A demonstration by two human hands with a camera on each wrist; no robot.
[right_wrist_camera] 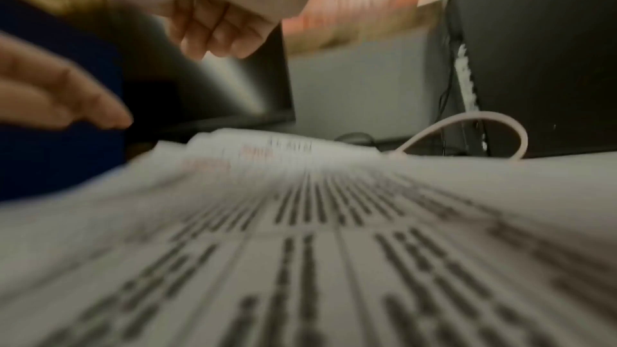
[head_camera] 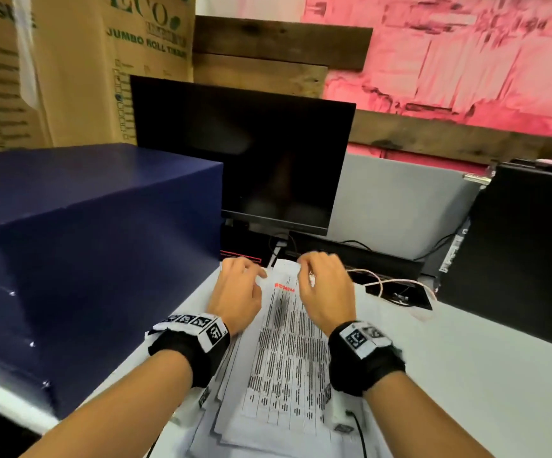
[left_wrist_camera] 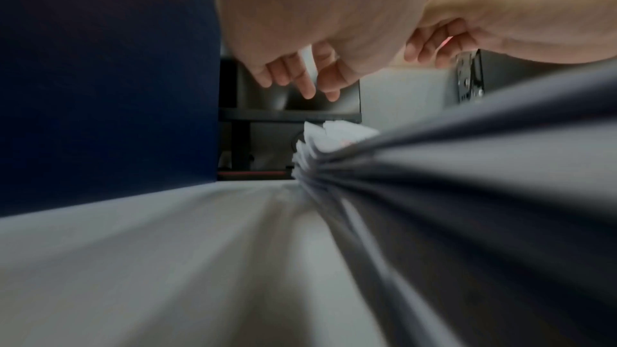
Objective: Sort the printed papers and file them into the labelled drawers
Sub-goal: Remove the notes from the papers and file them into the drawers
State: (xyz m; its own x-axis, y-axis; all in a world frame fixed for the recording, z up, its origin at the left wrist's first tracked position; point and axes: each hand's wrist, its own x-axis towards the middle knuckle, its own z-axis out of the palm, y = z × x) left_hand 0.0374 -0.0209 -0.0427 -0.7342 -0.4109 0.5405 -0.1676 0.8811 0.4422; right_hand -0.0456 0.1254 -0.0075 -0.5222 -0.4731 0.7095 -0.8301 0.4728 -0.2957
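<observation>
A loose stack of printed papers (head_camera: 284, 352) is lying on the pale desk (head_camera: 466, 375), running from the near edge toward the dark monitor (head_camera: 244, 153) at the far side. The sheets are fanning unevenly, their far corners curling up a little in the left wrist view. A dark blue drawer cabinet (head_camera: 86, 242) is standing just left of the stack; no labels can be read on it from here.

Both hands are hovering over the far end of the stack. The left hand (head_camera: 235, 292) is holding nothing, its fingers (left_wrist_camera: 300, 81) hanging loosely curled above the paper's far left corner. The right hand (head_camera: 325, 289) is curling its fingers (right_wrist_camera: 213, 28) inward over the red heading on the top sheet; it appears empty, though blur is making that hard to confirm.

The step in hand seems to be picking up the top sheet, or reading its heading, in order to sort it. To do this well, the left fingers should be pressing lightly on the sheets beneath while the right thumb and forefinger are peeling just one corner free, since thin sheets tend to cling and lift together. Lifting from the curled far edge looks easiest. A pale cable (head_camera: 396, 282) is looping just right of the stack's far end, so the sheet is better drawn up and leftward, toward the cabinet, than dragged across it.
</observation>
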